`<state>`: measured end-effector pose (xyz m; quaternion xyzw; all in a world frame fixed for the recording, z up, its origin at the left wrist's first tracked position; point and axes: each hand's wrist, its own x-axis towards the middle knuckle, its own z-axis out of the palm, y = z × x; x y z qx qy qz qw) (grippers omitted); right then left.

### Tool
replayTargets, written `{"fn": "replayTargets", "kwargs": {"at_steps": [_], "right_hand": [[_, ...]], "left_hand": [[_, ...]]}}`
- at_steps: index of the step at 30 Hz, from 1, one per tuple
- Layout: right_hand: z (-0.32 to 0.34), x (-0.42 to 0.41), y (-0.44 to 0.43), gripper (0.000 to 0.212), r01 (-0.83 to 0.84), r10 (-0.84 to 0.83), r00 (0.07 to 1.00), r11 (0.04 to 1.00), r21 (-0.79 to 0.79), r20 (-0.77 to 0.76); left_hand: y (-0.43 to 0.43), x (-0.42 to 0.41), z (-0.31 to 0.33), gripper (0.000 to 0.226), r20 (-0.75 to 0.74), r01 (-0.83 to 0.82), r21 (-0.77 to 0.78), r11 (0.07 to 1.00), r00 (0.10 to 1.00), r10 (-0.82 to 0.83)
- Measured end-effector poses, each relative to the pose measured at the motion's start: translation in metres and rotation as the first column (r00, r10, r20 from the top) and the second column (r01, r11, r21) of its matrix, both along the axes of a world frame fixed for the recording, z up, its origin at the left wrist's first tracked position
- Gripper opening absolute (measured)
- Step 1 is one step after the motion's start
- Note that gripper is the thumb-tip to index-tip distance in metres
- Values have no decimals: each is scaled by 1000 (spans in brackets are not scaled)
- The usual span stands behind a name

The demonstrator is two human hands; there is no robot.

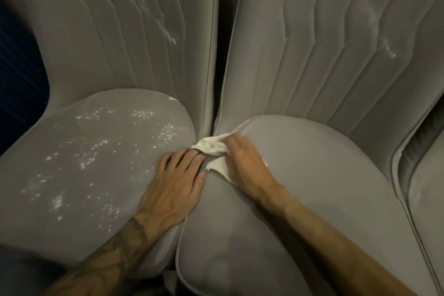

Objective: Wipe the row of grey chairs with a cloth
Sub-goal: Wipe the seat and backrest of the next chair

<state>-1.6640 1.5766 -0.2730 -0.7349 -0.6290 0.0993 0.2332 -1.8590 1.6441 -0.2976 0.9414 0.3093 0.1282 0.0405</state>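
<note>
Wiping midway: right hand (245,166) grips a crumpled white cloth (212,149) in the crevice between two padded grey fabric chairs (300,60), left hand (175,182) flat beside it. Seat left of the cloth (84,163) is white-speckled (backrests (156,19) streaked too); seat right of the cloth (312,187) looks clean.

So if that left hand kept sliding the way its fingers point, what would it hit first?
The white cloth, bunched under the right hand at the gap between the two grey chairs. The left hand looks close to touching it.
</note>
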Motion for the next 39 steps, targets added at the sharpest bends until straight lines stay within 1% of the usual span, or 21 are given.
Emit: {"fn": "replayTargets", "kwargs": {"at_steps": [2,4,5,6,7,8,9,10,11,12,14,16,17,19,21,24,27,30,32,34,39], "right_hand": [[5,16,6,60,127,-128,992,991,-27,-14],[1,-4,7,55,185,-185,983,983,5,-9],[-3,-23,7,47,163,-162,986,986,26,-31],[-5,-43,6,37,138,-133,985,989,43,-113],[-6,-60,4,29,104,-92,973,994,44,-212],[-5,-67,2,31,58,-44,969,997,51,-244],[-2,-64,3,38,5,9,985,997,77,-174],[-2,-54,8,46,-36,39,998,997,68,-43],[-1,-42,12,52,-39,34,997,997,67,75],[2,-33,15,56,-9,3,991,999,40,137],[0,-33,16,57,-4,2,987,1000,11,160],[-3,-47,15,34,-122,118,989,991,51,86],[-6,-47,16,28,-160,157,986,985,69,47],[0,-25,20,29,-105,104,995,990,92,16],[12,9,22,31,13,-18,999,983,184,29],[25,57,23,29,120,-138,990,941,315,35],[40,99,23,52,199,-241,969,896,398,58],[60,146,21,39,254,-361,924,825,504,125],[81,178,17,34,269,-454,873,753,600,178],[111,213,13,32,273,-564,795,660,700,222],[214,294,3,29,220,-763,592,461,860,258]], "left_hand": [[0,-1,3,40,51,-5,-62,998,999,9],[2,-2,5,34,175,-36,-185,982,982,69],[3,-2,7,29,238,-62,-271,961,963,129],[5,-3,9,26,284,-80,-349,934,941,187],[7,-4,11,27,311,-90,-392,916,924,224],[9,-6,12,30,323,-98,-396,913,916,238],[12,-7,13,33,328,-106,-380,919,913,241],[16,-9,14,32,321,-121,-358,926,915,244],[19,-10,13,29,303,-141,-341,929,920,250],[22,-10,13,27,286,-155,-329,932,924,255],[25,-7,11,26,282,-156,-320,935,926,251],[27,2,12,31,318,-131,-325,937,918,238],[29,7,12,34,333,-122,-319,940,914,232],[35,23,17,33,346,-105,-272,957,917,199],[41,46,24,29,365,-60,-191,980,922,127],[49,90,35,34,383,-45,-17,999,922,48],[60,133,51,29,459,-126,89,988,886,72],[79,163,69,31,545,-177,184,967,837,50],[95,180,84,42,598,-177,270,946,801,-21],[111,196,102,52,624,-187,344,920,778,-75],[136,213,118,54,627,-194,461,866,762,-164]]}}
